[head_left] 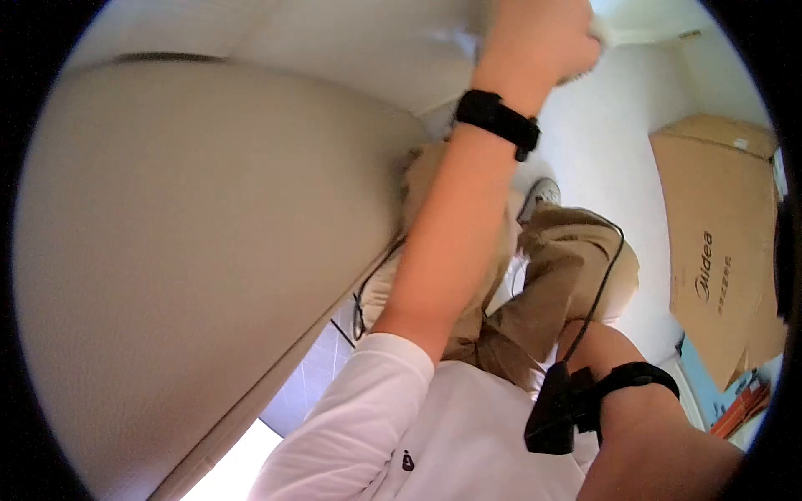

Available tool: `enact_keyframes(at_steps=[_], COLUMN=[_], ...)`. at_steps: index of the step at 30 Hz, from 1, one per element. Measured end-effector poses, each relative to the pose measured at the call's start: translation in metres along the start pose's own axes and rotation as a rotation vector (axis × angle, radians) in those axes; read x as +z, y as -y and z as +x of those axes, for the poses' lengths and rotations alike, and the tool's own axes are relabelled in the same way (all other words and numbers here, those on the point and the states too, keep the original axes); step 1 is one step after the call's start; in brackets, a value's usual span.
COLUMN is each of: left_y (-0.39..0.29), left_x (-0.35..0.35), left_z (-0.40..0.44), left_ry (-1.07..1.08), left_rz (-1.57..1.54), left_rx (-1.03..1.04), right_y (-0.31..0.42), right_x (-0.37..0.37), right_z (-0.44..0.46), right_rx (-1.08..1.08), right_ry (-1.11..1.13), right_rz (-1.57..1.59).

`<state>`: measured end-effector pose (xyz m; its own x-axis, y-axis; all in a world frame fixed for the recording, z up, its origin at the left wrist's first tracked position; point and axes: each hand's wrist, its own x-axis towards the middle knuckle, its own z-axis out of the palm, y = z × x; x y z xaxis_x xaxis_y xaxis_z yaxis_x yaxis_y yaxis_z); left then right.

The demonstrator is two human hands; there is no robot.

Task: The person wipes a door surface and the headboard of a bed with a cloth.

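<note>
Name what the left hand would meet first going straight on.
No obstacle shows ahead of the left hand, but the picture's top edge cuts its path short and depth is unclear.

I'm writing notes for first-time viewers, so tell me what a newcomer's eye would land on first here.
Probably the left arm, reaching up through the middle, with a black strap near its wrist and the left hand at the top edge. Next, the broad beige panel filling the left side, then the "Midea" box at the right.
</note>
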<state>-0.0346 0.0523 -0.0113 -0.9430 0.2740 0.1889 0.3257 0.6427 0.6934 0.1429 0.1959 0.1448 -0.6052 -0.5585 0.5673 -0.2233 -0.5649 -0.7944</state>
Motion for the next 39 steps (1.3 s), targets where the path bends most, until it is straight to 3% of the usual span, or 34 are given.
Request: enact_keyframes(at_steps=[1,4,5,8,15,19,22,29,31,32,39], left_y=[0.011,0.016,0.018,-0.002,0.01,0.017,0.015,0.032,0.044,0.02,0.036], left_x=[0.006,0.015,0.03,0.015,0.019,0.019,0.017,0.016,0.012,0.006,-0.009], left_z=[0.002,0.003,0.005,0.001,-0.006,-0.005,-0.006,-0.018,-0.024,-0.027,-0.041], left_ry=[-0.101,-0.042,-0.2,0.072,0.084,0.032,0.09,0.017,0.11,0.145,0.132], left_rz=[0.062,0.163,0.189,0.18,0.076,0.173,0.046,0.138,0.103,0.119,0.21], left_rx=[0.095,0.068,0.124,-0.049,-0.051,0.018,-0.066,-0.038,-0.145,-0.12,-0.094], right_y=[0.003,0.014,0.018,0.029,0.023,0.02,0.02,0.014,0.003,0.015,0.011], right_x=[0.002,0.005,0.003,-0.001,-0.007,-0.013,-0.013,-0.01,-0.015,-0.002,0.005], right_z=[0.0,-0.004,-0.007,-0.01,0.003,-0.002,-0.005,-0.018,-0.015,-0.034,-0.038], right_rx=[-0.015,-0.048,-0.063,-0.106,-0.19,-0.23,-0.242,-0.243,-0.205,-0.234,-0.195], right_ry=[0.01,0.027,0.029,0.03,0.024,0.005,-0.011,-0.045,-0.077,-0.084,-0.158], right_rz=[-0.004,-0.035,-0.042,-0.061,-0.115,-0.119,-0.12,-0.158,-0.159,-0.185,-0.295])
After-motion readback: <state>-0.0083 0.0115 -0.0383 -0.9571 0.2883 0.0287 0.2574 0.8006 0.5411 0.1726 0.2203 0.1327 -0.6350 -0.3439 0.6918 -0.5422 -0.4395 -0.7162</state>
